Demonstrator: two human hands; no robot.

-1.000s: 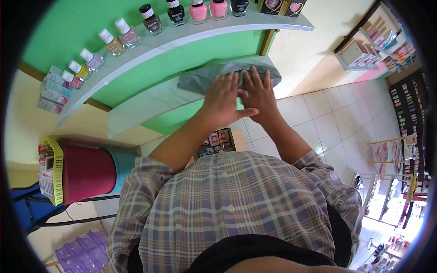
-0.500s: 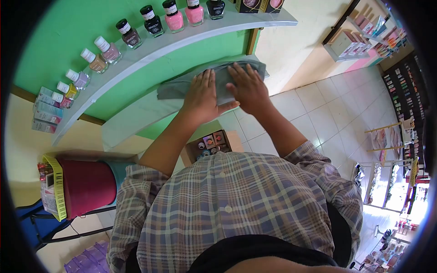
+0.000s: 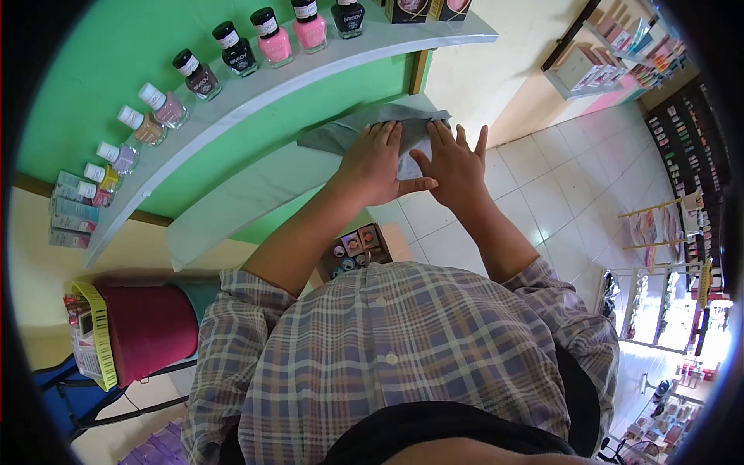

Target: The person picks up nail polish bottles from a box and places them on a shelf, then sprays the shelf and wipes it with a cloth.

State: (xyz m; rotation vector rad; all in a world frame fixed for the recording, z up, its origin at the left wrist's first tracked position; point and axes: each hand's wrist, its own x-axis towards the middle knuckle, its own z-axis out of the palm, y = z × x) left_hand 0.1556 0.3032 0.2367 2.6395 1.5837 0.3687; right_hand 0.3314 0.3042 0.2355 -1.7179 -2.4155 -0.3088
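Observation:
A grey cloth (image 3: 333,136) lies spread and creased over the right end of the lower white marble-patterned shelf (image 3: 248,194). My left hand (image 3: 376,164) rests on the cloth's front part, fingers stretched forward and thumb pointing right. Beside it, my right hand (image 3: 457,167) is open, with its fingers spread; some fingertips touch the cloth's right edge and the others extend past it. The two thumbs come close to each other. Part of the cloth hangs over the shelf's front edge between my hands.
Several nail polish bottles (image 3: 271,39) line the upper shelf (image 3: 310,66). An open box of small bottles (image 3: 356,248) stands below my forearms. At left are a dark red bin (image 3: 151,333) and a yellow basket (image 3: 97,333). Display racks (image 3: 686,147) stand at far right.
Both hands have shifted right and slightly toward me, pulling the cloth along. More of the lower shelf shows on the left, and my right fingers are more spread. The view has turned slightly.

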